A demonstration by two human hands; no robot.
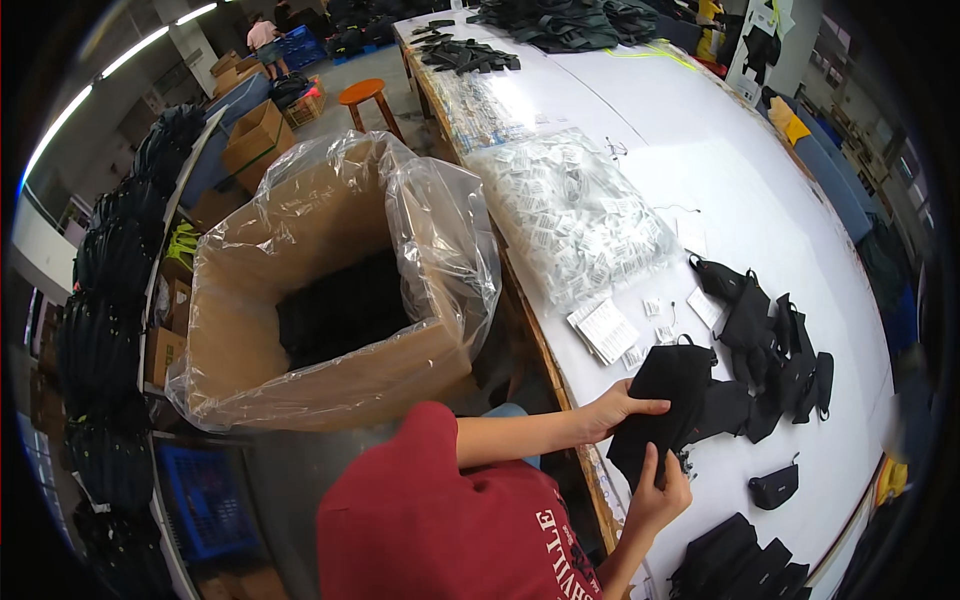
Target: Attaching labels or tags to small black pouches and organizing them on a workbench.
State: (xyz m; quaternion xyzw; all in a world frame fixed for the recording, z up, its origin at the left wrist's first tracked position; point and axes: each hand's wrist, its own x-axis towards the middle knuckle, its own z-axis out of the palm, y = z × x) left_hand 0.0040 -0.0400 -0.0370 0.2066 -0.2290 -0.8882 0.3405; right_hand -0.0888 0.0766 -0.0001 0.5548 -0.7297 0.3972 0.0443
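A black fabric pouch [660, 400] is held up at the near edge of the white table. My left hand [618, 408] is closed on its left side, thumb lying across the front. Lower down, my right hand [658, 492] grips the pouch's bottom edge between thumb and fingers. Just beyond it, several more black pouches [765, 350] lie in a loose heap, some with small loops. One small zipped black pouch [775, 488] rests apart, to the right. Nearer me is another pile of black pouches [740, 560].
A clear bag [575, 215] full of white labels lies on the table [720, 200], beside a stack of white tags [603, 331]. To the left stands a large cardboard box [235, 310], lined with plastic, with black goods inside. Farther off is an orange stool [362, 92].
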